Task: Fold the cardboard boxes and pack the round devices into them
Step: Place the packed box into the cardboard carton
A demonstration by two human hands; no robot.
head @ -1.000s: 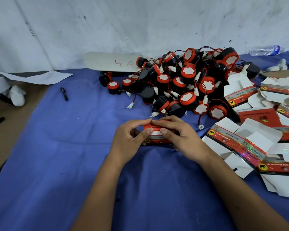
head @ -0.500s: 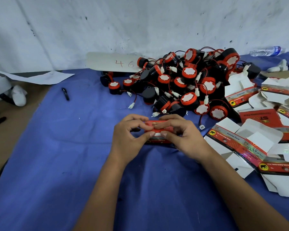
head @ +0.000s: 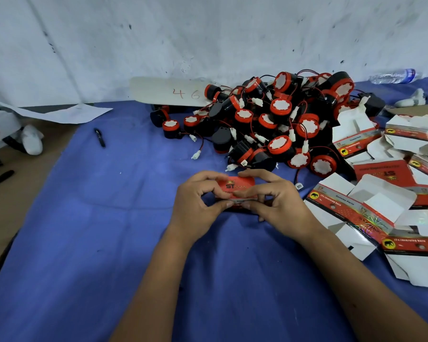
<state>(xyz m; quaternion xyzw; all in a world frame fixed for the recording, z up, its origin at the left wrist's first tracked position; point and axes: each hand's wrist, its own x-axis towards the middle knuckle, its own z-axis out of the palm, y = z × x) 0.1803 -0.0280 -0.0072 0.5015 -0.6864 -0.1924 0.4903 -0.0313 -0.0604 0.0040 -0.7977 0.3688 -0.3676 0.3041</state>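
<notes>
Head view: since half a second ago the red box (head: 235, 191) has tipped its printed top face toward the camera, and the fingers have shifted along its edges. The left hand (head: 198, 206) and right hand (head: 277, 206) both pinch it, fingers curled around its ends, low over the blue cloth (head: 109, 230). Open cloth lies to the left and toward the camera. Just behind sits the pile of round devices (head: 277, 124); flat boxes (head: 386, 193) crowd the right. A pen (head: 99, 137) lies far left.
</notes>
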